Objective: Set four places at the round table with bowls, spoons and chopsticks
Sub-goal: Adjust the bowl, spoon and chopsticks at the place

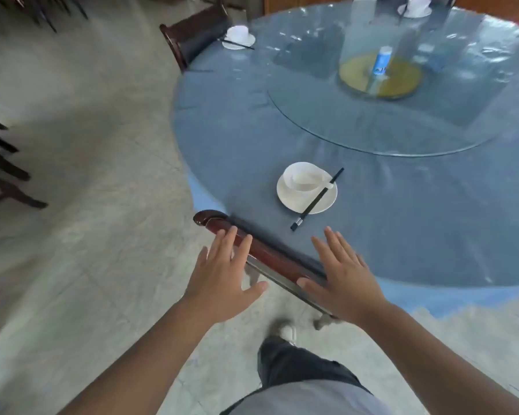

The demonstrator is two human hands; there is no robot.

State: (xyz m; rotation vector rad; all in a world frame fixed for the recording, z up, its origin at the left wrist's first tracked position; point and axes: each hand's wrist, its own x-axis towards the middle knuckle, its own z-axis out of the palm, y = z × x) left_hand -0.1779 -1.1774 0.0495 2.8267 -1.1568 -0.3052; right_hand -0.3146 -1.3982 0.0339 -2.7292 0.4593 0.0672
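The fingers (232,244) of the left hand (222,280) are stretching out straight and slightly spread, holding nothing, hovering over the near end of a chair's dark red top rail (270,259); whether they are touching the wood is not clear. The right hand (342,280) is lying just as flat, its fingers straight and together, gripping nothing, poised over the other end of the same rail and the edge of the round surface (252,139). Just beyond the hands, the nearest place setting is sitting on the blue cloth: a white bowl (306,178) with a white spoon (304,178) inside it is resting on a white plate (327,202), and black chopsticks (316,200) are lying across the plate's right side, their ends reaching past the rim. A second setting (238,37) is standing at the far left edge by another chair (192,37), and a third (415,7) at the far side. A glass turntable (372,136) is occupying the middle, carrying a blue and white container (382,59).
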